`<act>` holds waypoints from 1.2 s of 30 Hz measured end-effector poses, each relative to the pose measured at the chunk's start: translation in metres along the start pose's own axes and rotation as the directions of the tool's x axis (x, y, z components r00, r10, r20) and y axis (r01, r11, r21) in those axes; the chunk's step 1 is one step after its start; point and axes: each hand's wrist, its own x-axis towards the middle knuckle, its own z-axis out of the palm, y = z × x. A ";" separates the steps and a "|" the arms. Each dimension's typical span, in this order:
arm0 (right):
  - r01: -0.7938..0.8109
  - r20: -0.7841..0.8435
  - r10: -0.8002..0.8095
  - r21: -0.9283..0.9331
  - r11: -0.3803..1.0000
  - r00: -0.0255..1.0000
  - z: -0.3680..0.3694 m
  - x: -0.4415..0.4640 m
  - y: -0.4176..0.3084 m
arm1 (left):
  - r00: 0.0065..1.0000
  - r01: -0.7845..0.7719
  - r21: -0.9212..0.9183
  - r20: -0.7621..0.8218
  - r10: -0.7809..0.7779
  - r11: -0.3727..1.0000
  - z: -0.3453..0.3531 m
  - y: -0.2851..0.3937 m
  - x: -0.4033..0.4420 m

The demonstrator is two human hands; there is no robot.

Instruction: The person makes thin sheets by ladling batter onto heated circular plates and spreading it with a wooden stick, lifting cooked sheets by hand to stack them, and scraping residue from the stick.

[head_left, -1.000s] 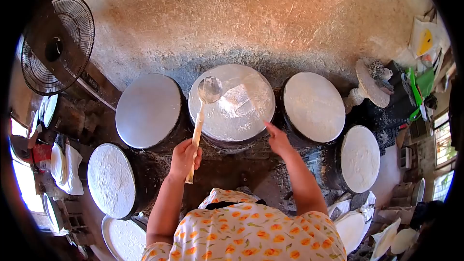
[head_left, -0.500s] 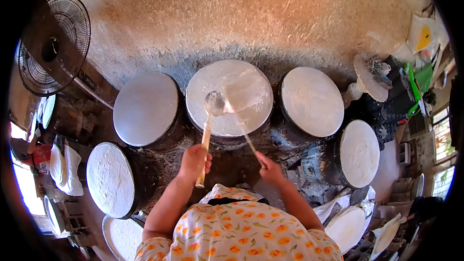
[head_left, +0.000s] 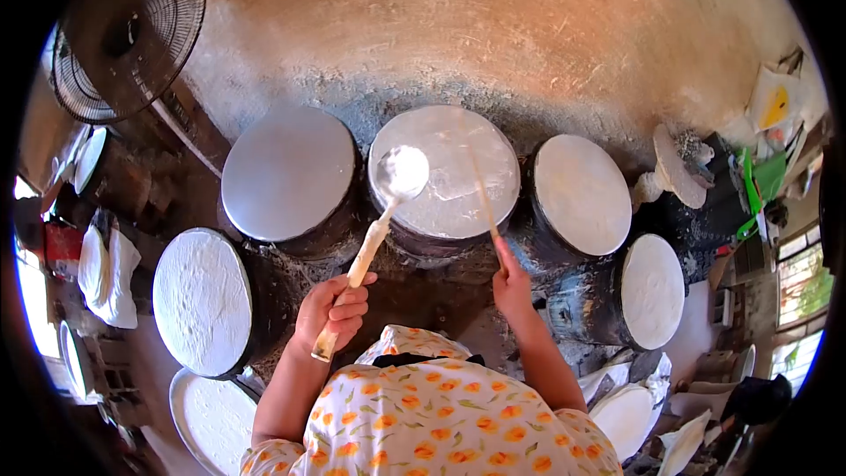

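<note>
Wrapped round the wooden handle of a metal ladle [head_left: 368,249], my left hand [head_left: 333,313] is closed. The ladle's shiny round bowl appears over the left part of the middle round white-coated top [head_left: 445,220]; whether it touches cannot be seen. My right hand [head_left: 513,286] is closed round one end of a thin wooden stick [head_left: 484,194]. The stick reaches across the right half of that same top, its far end pale and blurred. A wet-looking, uneven white layer covers the top, with a ridged patch near the stick.
Dark drums with round white tops flank the middle one: a smooth one [head_left: 286,176] and a rough one [head_left: 203,304] at left, two [head_left: 582,194] [head_left: 652,289] at right. A fan [head_left: 132,35] stands upper left. Behind rises a stained wall [head_left: 493,26].
The ladle has drawn away from the stick toward the left and leans more to the right. The stick has swung more upright. My view has shifted slightly.
</note>
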 end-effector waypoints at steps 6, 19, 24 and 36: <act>-0.259 0.083 0.294 -0.292 0.921 0.952 0.054 -0.059 0.036 | 0.977 -0.210 0.269 0.014 0.214 0.940 -0.005 0.006 -0.035; -0.150 0.078 0.162 -0.143 0.978 0.984 0.058 -0.021 0.023 | 0.922 -0.356 0.345 -0.025 0.387 0.869 -0.020 -0.001 -0.064; 0.025 0.413 0.105 -0.298 0.954 0.905 0.040 -0.020 0.014 | 0.865 -0.452 0.350 -0.050 0.499 0.820 -0.016 -0.013 -0.076; 0.186 0.397 -0.065 -0.274 0.944 0.915 0.019 0.026 0.029 | 0.520 -0.825 0.193 -0.112 0.847 0.532 -0.028 -0.054 -0.164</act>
